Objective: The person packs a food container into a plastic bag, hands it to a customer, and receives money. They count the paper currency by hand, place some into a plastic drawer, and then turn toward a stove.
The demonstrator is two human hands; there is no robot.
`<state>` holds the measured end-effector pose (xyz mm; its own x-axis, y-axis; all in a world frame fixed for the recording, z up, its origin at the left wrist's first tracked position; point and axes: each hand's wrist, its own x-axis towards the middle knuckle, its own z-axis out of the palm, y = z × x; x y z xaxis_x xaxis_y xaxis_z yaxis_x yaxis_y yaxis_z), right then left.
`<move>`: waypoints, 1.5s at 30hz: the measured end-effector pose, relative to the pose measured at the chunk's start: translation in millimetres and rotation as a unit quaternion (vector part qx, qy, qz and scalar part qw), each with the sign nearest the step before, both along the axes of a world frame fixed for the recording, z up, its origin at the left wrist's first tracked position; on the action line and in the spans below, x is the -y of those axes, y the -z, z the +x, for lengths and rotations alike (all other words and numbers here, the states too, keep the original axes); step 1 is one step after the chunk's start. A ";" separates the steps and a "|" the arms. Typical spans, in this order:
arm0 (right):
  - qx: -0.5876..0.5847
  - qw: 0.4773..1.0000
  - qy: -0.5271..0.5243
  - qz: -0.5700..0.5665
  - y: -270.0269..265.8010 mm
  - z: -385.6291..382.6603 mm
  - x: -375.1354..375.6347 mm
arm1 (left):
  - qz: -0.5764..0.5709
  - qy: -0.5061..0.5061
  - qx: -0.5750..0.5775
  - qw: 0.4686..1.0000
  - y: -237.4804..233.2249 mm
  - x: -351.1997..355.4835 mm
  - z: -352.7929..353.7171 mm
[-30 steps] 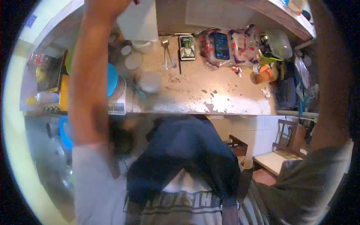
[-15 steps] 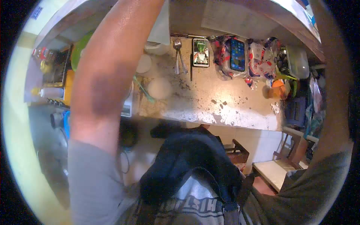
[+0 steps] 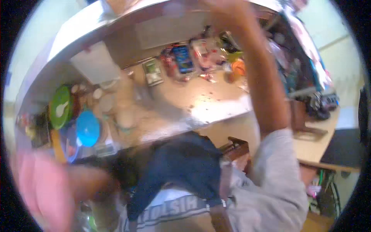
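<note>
My right arm reaches up across the view, and my right hand (image 3: 226, 9) is smeared by motion at the top edge, its fingers not readable. It is high in the picture, above the wall side of the counter. At the lower left is a blurred forearm (image 3: 92, 183) beside a large pink shape (image 3: 42, 189); my left hand's fingers do not show there, and I cannot tell what it holds. On the counter (image 3: 170, 116) stand a white phone (image 3: 153, 72) and a dark phone (image 3: 182, 60) with a lit screen, among red-and-white plastic packs (image 3: 203, 54).
A blue bowl (image 3: 87, 128) and a green round dish (image 3: 61, 107) with a white shape in it are at the left. An orange cup (image 3: 238, 67) sits at the counter's right end. A wooden table (image 3: 309, 149) bearing dark items is further right.
The view has swung to the right and is blurred. The arm that crossed the left side has left that place, and my right arm now crosses right of centre.
</note>
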<state>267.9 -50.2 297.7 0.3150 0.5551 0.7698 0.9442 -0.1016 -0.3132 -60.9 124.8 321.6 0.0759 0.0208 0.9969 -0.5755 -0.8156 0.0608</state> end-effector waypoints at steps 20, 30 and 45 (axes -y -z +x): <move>-0.547 0.743 0.385 -0.024 350.8 -117.7 336.0 | -0.152 0.231 -0.245 0.929 165.8 155.9 -31.6; -0.370 0.764 0.483 -0.212 375.9 71.0 371.5 | -0.127 0.192 -0.251 0.940 144.3 220.1 35.3; -0.390 0.805 0.440 -0.073 374.6 60.9 368.7 | 0.076 0.180 0.081 0.977 2.4 245.1 62.1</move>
<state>328.7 -418.8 -76.8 0.9924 -0.0806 0.0935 0.0079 -0.7143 -0.6998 1.2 -120.3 319.2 -0.1077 -0.1276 0.9860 -0.8187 -0.5513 -0.1607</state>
